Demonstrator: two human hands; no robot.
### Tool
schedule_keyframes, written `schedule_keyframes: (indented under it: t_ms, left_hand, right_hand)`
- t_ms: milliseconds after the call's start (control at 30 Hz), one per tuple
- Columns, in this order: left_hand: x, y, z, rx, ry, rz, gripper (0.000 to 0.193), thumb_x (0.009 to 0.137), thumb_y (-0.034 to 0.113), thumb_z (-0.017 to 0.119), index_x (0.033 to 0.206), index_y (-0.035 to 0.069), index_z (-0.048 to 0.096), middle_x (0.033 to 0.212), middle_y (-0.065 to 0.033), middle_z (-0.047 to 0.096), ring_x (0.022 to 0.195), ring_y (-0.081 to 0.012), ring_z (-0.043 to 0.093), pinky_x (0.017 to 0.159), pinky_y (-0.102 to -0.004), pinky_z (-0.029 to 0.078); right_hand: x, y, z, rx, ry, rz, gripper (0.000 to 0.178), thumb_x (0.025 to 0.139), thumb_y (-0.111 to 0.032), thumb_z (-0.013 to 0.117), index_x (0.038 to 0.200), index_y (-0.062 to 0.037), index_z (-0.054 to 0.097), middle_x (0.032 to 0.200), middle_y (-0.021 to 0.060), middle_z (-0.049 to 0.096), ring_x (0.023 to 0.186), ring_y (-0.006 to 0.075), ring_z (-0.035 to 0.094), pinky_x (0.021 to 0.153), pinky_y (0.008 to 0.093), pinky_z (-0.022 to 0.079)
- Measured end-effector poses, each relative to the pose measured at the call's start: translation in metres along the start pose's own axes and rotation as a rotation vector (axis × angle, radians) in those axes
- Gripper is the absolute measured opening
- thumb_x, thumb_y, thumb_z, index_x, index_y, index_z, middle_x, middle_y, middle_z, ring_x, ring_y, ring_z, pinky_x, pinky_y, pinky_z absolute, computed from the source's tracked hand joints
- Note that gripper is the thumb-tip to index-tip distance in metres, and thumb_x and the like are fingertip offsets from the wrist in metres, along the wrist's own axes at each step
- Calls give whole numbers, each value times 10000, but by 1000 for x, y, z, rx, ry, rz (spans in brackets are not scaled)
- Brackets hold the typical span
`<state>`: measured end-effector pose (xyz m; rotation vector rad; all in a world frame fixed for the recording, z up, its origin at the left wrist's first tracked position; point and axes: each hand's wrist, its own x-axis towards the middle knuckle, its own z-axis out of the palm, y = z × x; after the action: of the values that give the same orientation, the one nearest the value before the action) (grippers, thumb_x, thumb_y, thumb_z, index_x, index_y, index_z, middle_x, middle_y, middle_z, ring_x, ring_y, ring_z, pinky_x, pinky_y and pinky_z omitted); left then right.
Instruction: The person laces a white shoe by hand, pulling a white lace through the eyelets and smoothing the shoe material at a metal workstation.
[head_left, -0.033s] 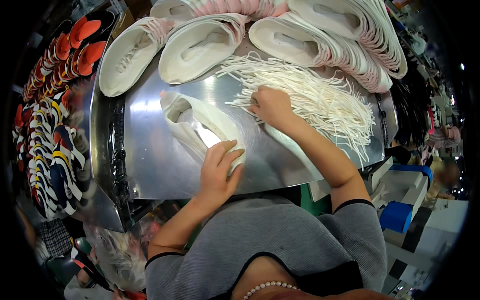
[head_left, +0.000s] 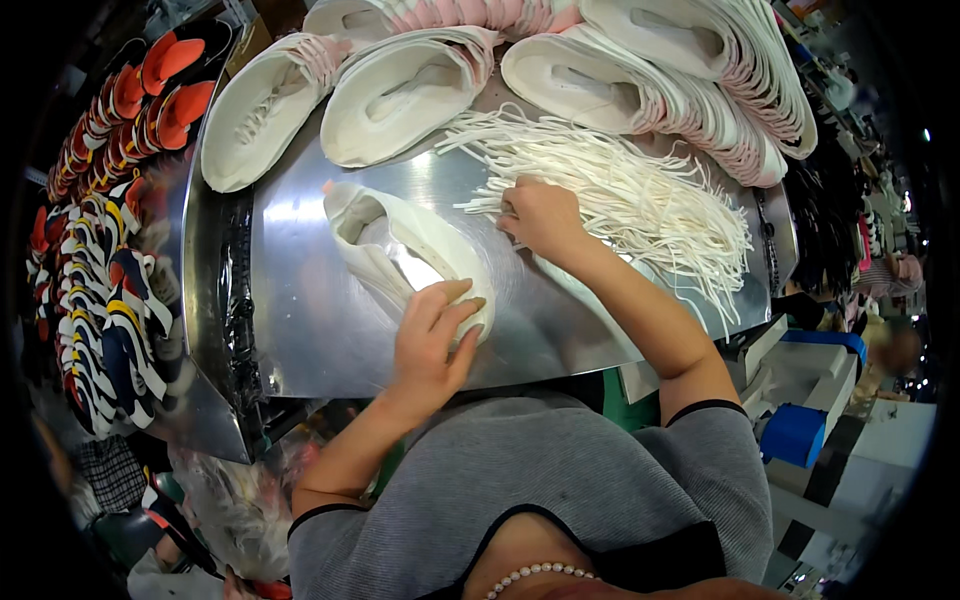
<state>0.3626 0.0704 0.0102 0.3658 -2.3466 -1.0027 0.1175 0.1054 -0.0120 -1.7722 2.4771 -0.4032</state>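
A single white shoe upper lies on the metal tabletop in front of me, its opening facing up and its toe pointing toward me. My left hand is closed around that toe, thumb on one side and fingers on the other. To the right spreads a heap of white shoelaces. At the heap's left end my right hand has its fingers curled and pinched on the lace ends; how many it grips is hidden.
Nested stacks of white and pink shoe uppers line the table's far side. Beyond the left edge hang red-orange uppers and navy, white and yellow ones. A blue bin stands at the right. Bare metal tabletop shows at left.
My left hand has shifted very slightly to the left on the toe of the shoe upper. The right hand stays at the laces, almost unmoved.
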Motion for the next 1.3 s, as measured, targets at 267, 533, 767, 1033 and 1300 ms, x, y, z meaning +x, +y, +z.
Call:
schedule_keyframes:
  t_ms: [267,533,767,1033,1300]
  left_hand:
    - [34,-31,-68,441,-15,100,224,771,49,719,980,16,643,1039,-133,616,1041,-324,565,893,-417,447]
    - [49,-53,-63,511,-474,53,197,826,231,697,914,57,678,807,-114,647,762,-317,625,660,-419,479]
    - [20,-54,-45,-72,-711,-863,470,977,428,561,1194,19,641,1038,-88,697,954,-177,636,826,-301,488]
    - [29,1,-10,-778,-488,-1021,605,962,375,593,1405,-10,446,1366,-146,552,1277,-234,516,1083,-339,397]
    - [28,17,7,-1108,-293,-869,612,1027,381,449,1432,-66,349,1440,-206,438,1352,-273,420,1162,-370,295]
  right_hand:
    - [-17,-15,9,-26,-20,38,249,760,-290,752,839,-70,666,922,72,621,770,293,647,661,405,510]
    - [-38,-53,-80,1027,-28,-222,165,866,-77,680,1020,-33,643,967,55,602,792,151,590,705,282,482]
    - [-112,-70,2,1530,-163,320,191,946,-199,624,1029,-28,623,843,-4,635,773,60,536,714,222,442]
    - [-110,-55,16,1560,277,319,151,938,-123,621,1061,-37,626,861,17,671,778,66,604,684,219,487]
    - [-121,-64,-28,1604,178,399,125,928,-119,641,992,-12,652,786,4,654,732,47,578,645,197,451]
